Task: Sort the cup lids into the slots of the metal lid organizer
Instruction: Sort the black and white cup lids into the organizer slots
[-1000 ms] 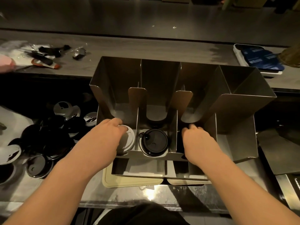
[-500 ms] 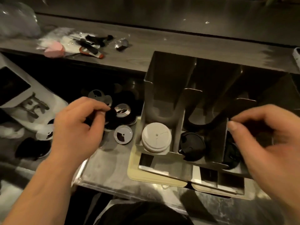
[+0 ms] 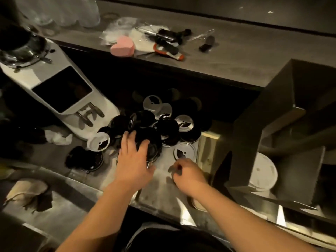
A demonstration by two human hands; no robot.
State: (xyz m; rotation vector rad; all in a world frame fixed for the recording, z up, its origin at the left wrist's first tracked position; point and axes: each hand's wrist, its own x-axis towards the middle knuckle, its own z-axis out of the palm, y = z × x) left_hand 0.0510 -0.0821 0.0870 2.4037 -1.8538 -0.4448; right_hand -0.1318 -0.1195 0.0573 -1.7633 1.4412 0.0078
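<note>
A heap of loose cup lids, mostly black lids with a few pale lids, lies on the steel counter in the middle. My left hand rests flat with spread fingers on a large black lid at the heap's front. My right hand hovers with fingers loosely bent and holds nothing, just in front of a pale lid. The metal lid organizer stands at the right. A white lid sits in its nearest slot; the other slots are out of view.
A white machine leans at the left of the heap, with a crumpled cloth at its foot. The raised shelf behind holds a pink heart-shaped object and small tools. A cream tray lies under the organizer.
The view has swung left, from the organizer to the loose heap. Both hands left the slots; my left hand came down on a black lid and my right hand moved beside a pale lid.
</note>
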